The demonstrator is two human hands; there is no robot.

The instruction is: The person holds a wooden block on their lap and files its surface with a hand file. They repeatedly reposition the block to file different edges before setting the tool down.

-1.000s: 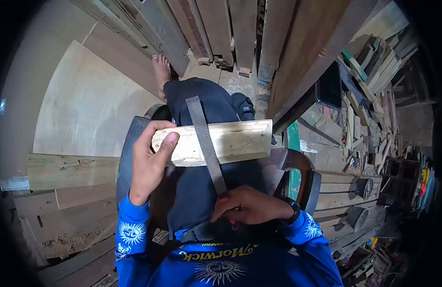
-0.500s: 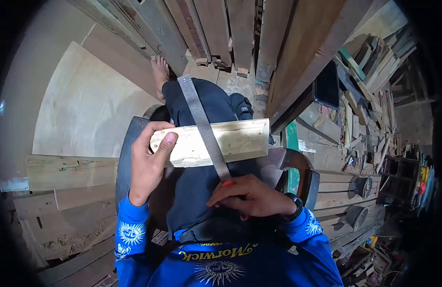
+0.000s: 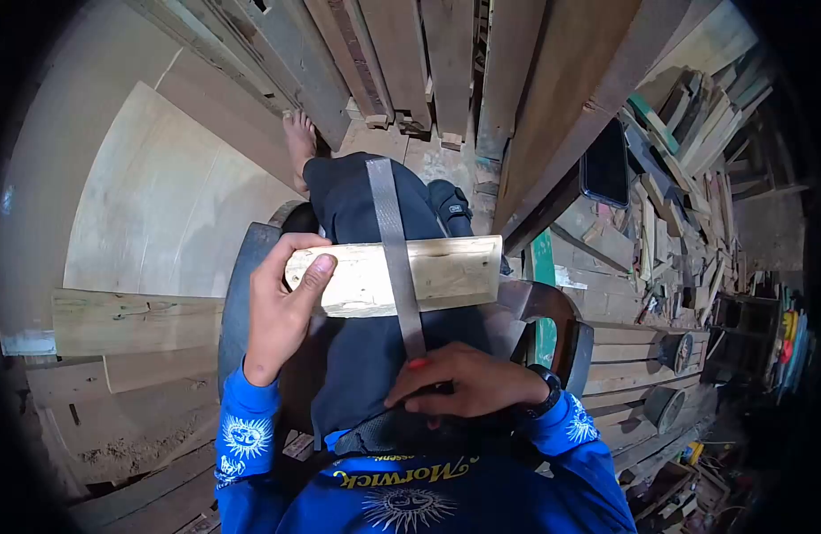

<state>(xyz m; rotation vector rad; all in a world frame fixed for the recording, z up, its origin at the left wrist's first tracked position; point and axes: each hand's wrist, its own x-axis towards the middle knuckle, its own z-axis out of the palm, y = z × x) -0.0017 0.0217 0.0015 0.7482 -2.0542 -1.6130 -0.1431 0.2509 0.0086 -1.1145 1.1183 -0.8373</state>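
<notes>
The right hand [image 3: 464,381] grips the flat file [image 3: 391,240] across the wood block [image 3: 393,274], clamped by the left hand [image 3: 281,303]; filing seems underway, needing steady strokes.

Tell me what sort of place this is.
Most likely a woodworking shop: planks lean in stacks ahead, offcuts crowd the right, and the left hand steadies a wood block under a file.

Dim daylight, heavy fisheye vignette

Pale wood block [image 3: 428,271], grey file [image 3: 393,249], blue sun-patterned sleeves [image 3: 243,436].
</notes>
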